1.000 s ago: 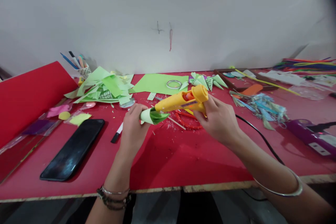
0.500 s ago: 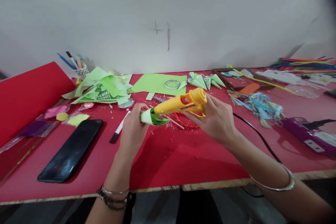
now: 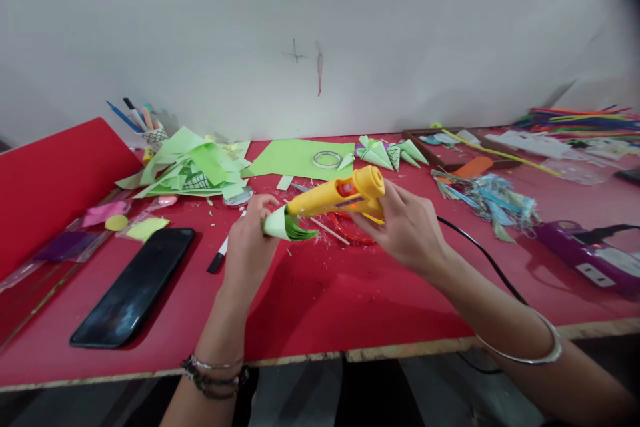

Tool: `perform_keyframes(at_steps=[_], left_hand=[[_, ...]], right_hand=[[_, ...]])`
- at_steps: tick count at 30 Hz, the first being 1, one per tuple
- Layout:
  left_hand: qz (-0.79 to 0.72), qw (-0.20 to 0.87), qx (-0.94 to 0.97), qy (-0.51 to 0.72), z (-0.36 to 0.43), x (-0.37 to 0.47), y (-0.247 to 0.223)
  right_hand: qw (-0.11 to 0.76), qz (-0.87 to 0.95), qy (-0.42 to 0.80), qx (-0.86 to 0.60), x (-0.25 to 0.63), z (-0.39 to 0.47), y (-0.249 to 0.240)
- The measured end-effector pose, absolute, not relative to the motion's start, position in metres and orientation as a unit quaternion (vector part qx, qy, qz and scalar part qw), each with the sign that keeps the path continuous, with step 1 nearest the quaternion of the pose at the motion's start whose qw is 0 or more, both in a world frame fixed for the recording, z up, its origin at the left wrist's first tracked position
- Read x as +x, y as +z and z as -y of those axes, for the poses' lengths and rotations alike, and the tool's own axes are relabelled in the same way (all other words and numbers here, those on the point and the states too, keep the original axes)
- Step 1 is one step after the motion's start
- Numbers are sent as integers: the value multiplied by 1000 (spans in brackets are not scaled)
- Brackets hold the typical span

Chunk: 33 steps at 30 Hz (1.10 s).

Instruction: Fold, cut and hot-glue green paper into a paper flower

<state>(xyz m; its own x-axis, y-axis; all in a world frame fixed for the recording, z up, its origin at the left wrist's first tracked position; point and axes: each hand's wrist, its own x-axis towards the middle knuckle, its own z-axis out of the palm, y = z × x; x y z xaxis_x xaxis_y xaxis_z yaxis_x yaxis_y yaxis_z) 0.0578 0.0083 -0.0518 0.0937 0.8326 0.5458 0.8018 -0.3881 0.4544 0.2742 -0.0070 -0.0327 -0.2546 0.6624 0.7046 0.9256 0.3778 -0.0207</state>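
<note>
A pale green paper cone [image 3: 276,223] with darker green fringed strips [image 3: 301,233] at its mouth is pinched in my left hand [image 3: 250,243]. My right hand [image 3: 414,223] is wrapped round the handle of a yellow glue gun [image 3: 337,195]. The gun points left, and its tip is at the cone's opening, hidden by the paper's edge. Behind the hands, a red ring-shaped item [image 3: 353,230] and a thin white stick [image 3: 330,231] lie on the red table [image 3: 330,307].
Left are a black phone [image 3: 135,287], a marker [image 3: 219,257] and green paper scraps [image 3: 200,163]. Paper cones [image 3: 377,153] and a tape roll [image 3: 327,159] lie behind. On the right are blue tassels [image 3: 495,197], a purple power strip [image 3: 585,257] and a black cord [image 3: 483,250].
Both hands, with the cone and the glue gun, have shifted slightly left. The tip remains at the cone's mouth.
</note>
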Motion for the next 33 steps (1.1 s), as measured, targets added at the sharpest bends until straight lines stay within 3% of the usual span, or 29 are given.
perform_keyframes(at_steps=[13,24,29,33], left_hand=[[-553,19,728,406,-11,55,-51],[-576,39,681,451,-10,53,-50],[-558,40,694,453,-11,57,-51],[-556,118,702,429,-12,57,-54]], right_hand=[[213,796,-125,-552,272,10,-20],[231,764,-167,-578,298,-11,-24],[234,690,-106,-676,340,-48,-46],[236,627,-62,-740,385,-74,-71]])
